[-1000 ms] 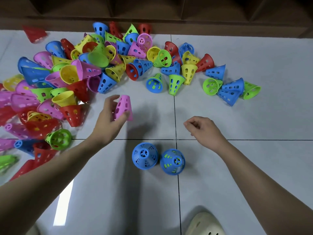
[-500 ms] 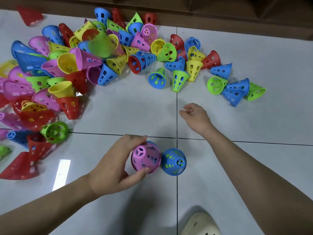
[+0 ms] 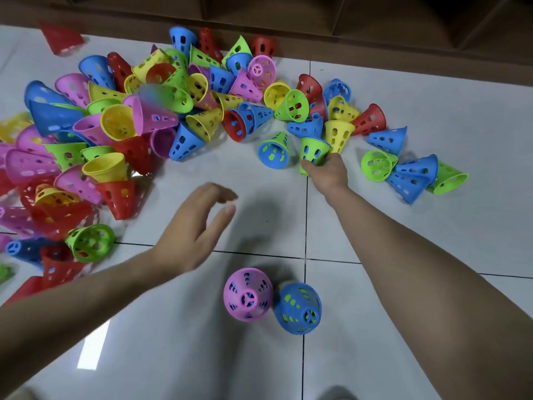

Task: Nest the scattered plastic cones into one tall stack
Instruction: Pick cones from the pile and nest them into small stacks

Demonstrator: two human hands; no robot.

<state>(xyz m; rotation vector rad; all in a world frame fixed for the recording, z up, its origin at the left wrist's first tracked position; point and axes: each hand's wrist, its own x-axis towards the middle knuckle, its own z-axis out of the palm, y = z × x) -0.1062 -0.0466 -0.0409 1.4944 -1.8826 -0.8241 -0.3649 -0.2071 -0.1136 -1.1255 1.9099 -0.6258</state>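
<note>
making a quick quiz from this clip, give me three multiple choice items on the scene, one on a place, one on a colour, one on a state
1. Where does the blue stack stand?
A. right beside the pink-topped stack
B. inside the big pile
C. on the shelf

2. What colour is the cone that the right hand grips?
A. red
B. green
C. pink

3. How is the left hand?
A. holding a yellow cone
B. pressing on the blue stack
C. open, holding nothing

Key: 1 A, the two stand side by side on the near floor tiles. 2 B, its fingers curl round a green cone. 3 C, its fingers are spread above bare floor.
</note>
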